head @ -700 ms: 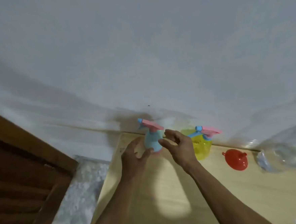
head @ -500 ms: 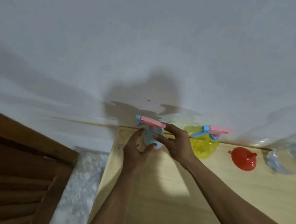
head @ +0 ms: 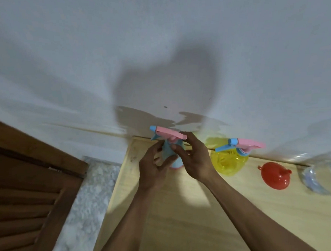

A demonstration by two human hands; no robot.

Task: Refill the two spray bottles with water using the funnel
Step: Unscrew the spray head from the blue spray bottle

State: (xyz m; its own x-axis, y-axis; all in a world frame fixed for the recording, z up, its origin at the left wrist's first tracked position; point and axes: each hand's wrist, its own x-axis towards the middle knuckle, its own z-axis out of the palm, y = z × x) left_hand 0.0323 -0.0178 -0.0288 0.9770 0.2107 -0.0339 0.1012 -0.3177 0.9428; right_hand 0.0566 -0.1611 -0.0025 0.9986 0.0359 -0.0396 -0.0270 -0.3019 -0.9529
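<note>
Both hands — left hand [head: 154, 170], right hand [head: 194, 160] — grip the blue spray bottle [head: 171, 154]; contents unclear.

Both hands clasp the upright blue spray bottle [head: 175, 160]; yellow spray bottle [head: 229, 161] and red funnel [head: 275, 175] sit rightward.
</note>
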